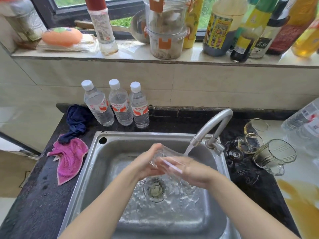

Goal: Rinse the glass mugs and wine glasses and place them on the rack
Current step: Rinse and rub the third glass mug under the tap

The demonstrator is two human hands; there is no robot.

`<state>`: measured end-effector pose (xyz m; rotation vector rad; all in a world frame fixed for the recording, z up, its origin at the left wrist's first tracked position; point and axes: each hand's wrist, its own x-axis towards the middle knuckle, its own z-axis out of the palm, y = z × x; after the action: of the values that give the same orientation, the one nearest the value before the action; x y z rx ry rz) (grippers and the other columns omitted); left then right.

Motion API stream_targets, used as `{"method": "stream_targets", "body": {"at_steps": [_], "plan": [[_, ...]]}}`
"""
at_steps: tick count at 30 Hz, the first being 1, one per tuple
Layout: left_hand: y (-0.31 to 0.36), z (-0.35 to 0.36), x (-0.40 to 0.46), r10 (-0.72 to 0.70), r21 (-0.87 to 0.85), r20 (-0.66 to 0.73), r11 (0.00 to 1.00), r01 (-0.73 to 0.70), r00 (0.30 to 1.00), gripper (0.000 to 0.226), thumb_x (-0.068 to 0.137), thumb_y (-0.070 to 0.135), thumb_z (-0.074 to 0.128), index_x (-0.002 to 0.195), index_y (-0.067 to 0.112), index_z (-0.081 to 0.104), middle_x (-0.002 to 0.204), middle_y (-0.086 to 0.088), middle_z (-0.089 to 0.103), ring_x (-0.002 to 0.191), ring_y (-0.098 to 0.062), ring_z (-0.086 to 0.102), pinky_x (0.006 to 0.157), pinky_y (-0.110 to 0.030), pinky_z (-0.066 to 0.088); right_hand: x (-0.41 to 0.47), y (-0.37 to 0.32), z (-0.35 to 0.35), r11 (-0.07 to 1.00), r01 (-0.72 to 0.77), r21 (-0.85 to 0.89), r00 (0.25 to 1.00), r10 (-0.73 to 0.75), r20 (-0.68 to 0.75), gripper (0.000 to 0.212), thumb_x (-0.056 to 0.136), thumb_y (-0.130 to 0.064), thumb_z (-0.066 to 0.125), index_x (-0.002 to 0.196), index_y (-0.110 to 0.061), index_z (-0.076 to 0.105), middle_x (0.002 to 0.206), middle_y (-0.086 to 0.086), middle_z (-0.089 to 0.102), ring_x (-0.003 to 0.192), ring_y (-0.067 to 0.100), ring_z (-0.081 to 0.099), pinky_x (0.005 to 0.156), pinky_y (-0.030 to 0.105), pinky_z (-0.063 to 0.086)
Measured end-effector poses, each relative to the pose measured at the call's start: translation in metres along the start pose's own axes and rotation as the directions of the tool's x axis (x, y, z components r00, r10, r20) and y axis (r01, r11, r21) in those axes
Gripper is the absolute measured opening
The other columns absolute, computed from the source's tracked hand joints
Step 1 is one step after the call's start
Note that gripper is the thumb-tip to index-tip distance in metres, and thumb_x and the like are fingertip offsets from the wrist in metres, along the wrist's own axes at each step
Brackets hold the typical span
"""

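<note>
Three water bottles behind sink; both hands hold one glass.

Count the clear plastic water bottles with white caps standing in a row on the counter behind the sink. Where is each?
3. They stand side by side against the wall: the left bottle by the dark blue cloth, the middle bottle, and the right bottle.
</note>
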<state>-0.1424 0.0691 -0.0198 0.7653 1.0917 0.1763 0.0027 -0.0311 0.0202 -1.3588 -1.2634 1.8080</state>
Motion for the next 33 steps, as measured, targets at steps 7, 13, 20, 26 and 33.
{"method": "stream_targets", "body": {"at_steps": [7,13,20,26,33], "plan": [[0.006,-0.018,0.011,0.249,0.148,0.079,0.955,-0.258,0.965,0.045,0.096,0.038,0.047,0.134,0.015,0.05,0.121,-0.019,0.062,0.093,-0.027,0.066,0.095,-0.054,0.049,-0.034,0.036,-0.043,0.987,-0.161,0.029,0.812,0.149,-0.564,0.023,0.1,-0.015,0.042,0.115,-0.008,0.058,0.116,0.01,0.065,0.102,0.016,0.063,0.089,0.033,0.053],[0.026,0.01,0.018,0.162,0.272,0.341,0.926,-0.262,0.926,0.029,0.089,0.032,0.058,0.112,0.016,0.063,0.106,-0.003,0.067,0.096,-0.016,0.065,0.089,-0.042,0.052,0.027,0.052,-0.037,0.954,-0.18,0.241,0.838,0.277,-0.471,0.034,0.091,-0.05,0.049,0.094,-0.02,0.066,0.093,0.001,0.062,0.086,0.018,0.056,0.07,0.029,0.041],[-0.016,0.053,0.031,0.328,0.07,-0.032,0.943,-0.325,0.944,0.058,0.095,0.047,0.045,0.141,0.013,0.036,0.123,-0.007,0.06,0.105,-0.02,0.062,0.086,-0.038,0.055,0.024,0.037,-0.029,0.788,0.241,0.566,0.645,0.306,-0.7,0.038,0.096,-0.027,0.052,0.059,-0.016,0.053,0.041,-0.011,0.027,0.033,0.003,0.02,0.032,0.016,0.016],[-0.075,0.079,0.009,0.66,0.644,-0.088,0.609,-0.463,0.747,0.087,0.089,0.062,0.037,0.151,0.019,-0.008,0.15,0.006,0.018,0.139,-0.007,0.021,0.104,-0.013,0.015,0.015,0.022,-0.002,0.981,0.188,0.043,0.405,-0.038,-0.913,0.04,0.095,-0.009,0.049,0.06,-0.028,0.044,0.045,-0.021,0.047,0.047,-0.006,0.041,0.05,0.01,0.033],[-0.015,0.083,0.019,0.582,0.508,-0.235,0.756,-0.412,0.779,0.062,0.085,0.052,0.056,0.133,0.019,0.036,0.093,0.012,0.06,0.092,-0.007,0.059,0.073,-0.026,0.042,0.005,0.028,0.007,0.913,0.342,0.224,0.423,0.063,-0.904,0.025,0.096,-0.017,0.051,0.109,-0.001,0.066,0.047,-0.017,0.056,0.045,-0.005,0.05,0.048,0.007,0.037]]}}
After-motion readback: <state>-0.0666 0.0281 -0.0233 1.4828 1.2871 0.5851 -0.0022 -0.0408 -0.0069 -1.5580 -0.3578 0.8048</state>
